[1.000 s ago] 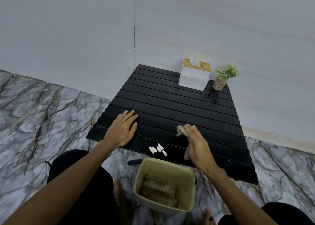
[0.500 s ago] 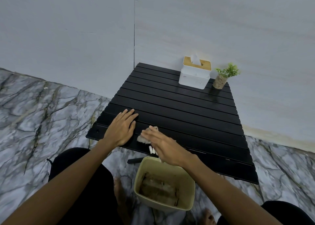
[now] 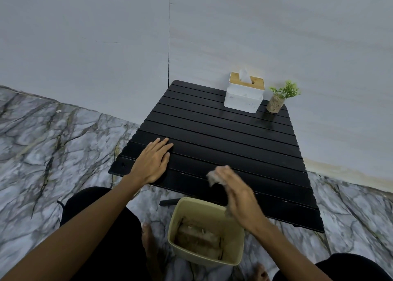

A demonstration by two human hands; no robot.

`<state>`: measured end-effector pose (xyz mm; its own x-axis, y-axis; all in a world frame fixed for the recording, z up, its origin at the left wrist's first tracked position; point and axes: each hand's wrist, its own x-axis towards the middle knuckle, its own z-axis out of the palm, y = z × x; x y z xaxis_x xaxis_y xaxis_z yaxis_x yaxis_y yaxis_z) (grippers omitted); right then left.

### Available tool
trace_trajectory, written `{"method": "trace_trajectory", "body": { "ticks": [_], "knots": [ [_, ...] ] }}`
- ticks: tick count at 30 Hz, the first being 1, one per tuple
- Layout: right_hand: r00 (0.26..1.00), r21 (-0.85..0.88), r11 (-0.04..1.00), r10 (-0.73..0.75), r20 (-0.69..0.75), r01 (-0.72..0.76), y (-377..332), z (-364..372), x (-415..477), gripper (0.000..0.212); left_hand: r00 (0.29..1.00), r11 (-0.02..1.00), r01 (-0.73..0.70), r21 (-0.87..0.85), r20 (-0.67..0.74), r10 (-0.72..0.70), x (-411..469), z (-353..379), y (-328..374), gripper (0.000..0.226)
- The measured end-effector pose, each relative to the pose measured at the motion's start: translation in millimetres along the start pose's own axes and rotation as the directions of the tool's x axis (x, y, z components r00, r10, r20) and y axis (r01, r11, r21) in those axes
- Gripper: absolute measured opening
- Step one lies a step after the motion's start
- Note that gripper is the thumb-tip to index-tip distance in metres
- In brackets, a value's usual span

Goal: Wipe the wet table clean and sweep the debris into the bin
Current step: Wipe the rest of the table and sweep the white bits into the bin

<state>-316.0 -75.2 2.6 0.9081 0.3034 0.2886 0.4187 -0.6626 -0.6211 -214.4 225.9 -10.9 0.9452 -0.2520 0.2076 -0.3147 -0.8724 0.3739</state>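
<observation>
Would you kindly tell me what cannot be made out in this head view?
Head view only:
- Right hand and its wad: motion blur hides the grip.
- Table near edge: the hand covers it, so leftover debris is unknown.
- Bin contents: dim, too small to name.

The bin (image 3: 234, 257) sits below the table's (image 3: 223, 136) near edge.

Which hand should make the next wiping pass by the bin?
Right. The right hand holds the crumpled wipe at the table edge above the bin; the left hand lies flat on the slats, empty.
</observation>
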Motion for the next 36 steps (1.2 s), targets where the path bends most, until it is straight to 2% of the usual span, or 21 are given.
{"method": "trace_trajectory", "body": {
  "ticks": [1, 3, 6, 9, 14, 18, 21, 24, 27, 31, 33, 36],
  "knots": [
    [0.986, -0.02, 0.991, 0.132, -0.099, -0.134, 9.2, -4.1, -0.4, 0.054, 1.0, 1.0, -0.002, -0.005, 0.003, 0.002, -0.3, -1.0, 0.1, 0.063],
    [0.91, -0.073, 0.925, 0.349, -0.222, -0.373, 24.4, -10.2, 3.3, 0.046, 1.0, 1.0, 0.003, -0.014, 0.004, -0.003, -1.4, -4.2, -0.5, 0.064],
    [0.843, -0.279, 0.798, 0.476, -0.251, -0.534, 27.2, -2.5, 17.6, 0.055, 1.0, 1.0, 0.024, -0.011, -0.014, -0.024, -2.1, -11.5, -8.4, 0.061],
    [0.836, -0.309, 0.778, 0.491, -0.246, -0.548, 9.6, 19.4, 41.4, 0.055, 0.997, 0.997, 0.073, 0.001, -0.037, -0.073, -3.0, -20.6, -24.3, 0.056],
    [0.877, -0.345, 0.807, 0.448, -0.172, -0.479, -42.6, 68.6, 96.3, 0.053, 0.989, 0.989, 0.143, -0.018, -0.028, -0.144, -7.0, -30.2, -46.1, 0.056],
    [0.955, -0.381, 0.881, 0.295, -0.024, -0.282, -89.4, 112.7, 129.6, 0.057, 0.989, 0.989, 0.15, 0.005, -0.005, -0.15, -6.7, -29.9, -52.1, 0.058],
    [0.979, -0.303, 0.951, 0.12, 0.163, -0.066, -98.6, 122.2, 135.5, 0.064, 0.99, 0.99, 0.137, 0.018, -0.013, -0.137, -6.0, -27.5, -55.0, 0.066],
    [0.976, -0.24, 0.97, 0.076, 0.202, -0.026, -81.7, 109.6, 131.3, 0.077, 0.993, 0.992, 0.12, 0.043, -0.023, -0.119, -7.0, -25.5, -57.1, 0.065],
    [0.977, -0.276, 0.948, 0.193, 0.096, -0.16, -53.3, 86.3, 130.3, 0.091, 0.994, 0.993, 0.107, 0.044, -0.037, -0.106, -6.8, -25.4, -57.0, 0.062],
    [0.889, -0.311, 0.833, 0.441, -0.123, -0.457, 0.1, 49.8, 139.2, 0.084, 0.995, 0.994, 0.095, 0.045, -0.046, -0.093, -6.8, -25.8, -55.5, 0.066],
    [0.834, -0.329, 0.767, 0.504, -0.224, -0.552, 14.0, 45.4, 145.7, 0.071, 0.995, 0.995, 0.089, 0.036, -0.046, -0.087, -6.5, -26.3, -55.2, 0.067],
    [0.789, -0.318, 0.723, 0.544, -0.285, -0.613, 4.7, 62.5, 163.9, 0.054, 0.996, 0.997, 0.081, 0.017, -0.038, -0.08, -5.6, -25.2, -57.5, 0.066]
  ]
}}
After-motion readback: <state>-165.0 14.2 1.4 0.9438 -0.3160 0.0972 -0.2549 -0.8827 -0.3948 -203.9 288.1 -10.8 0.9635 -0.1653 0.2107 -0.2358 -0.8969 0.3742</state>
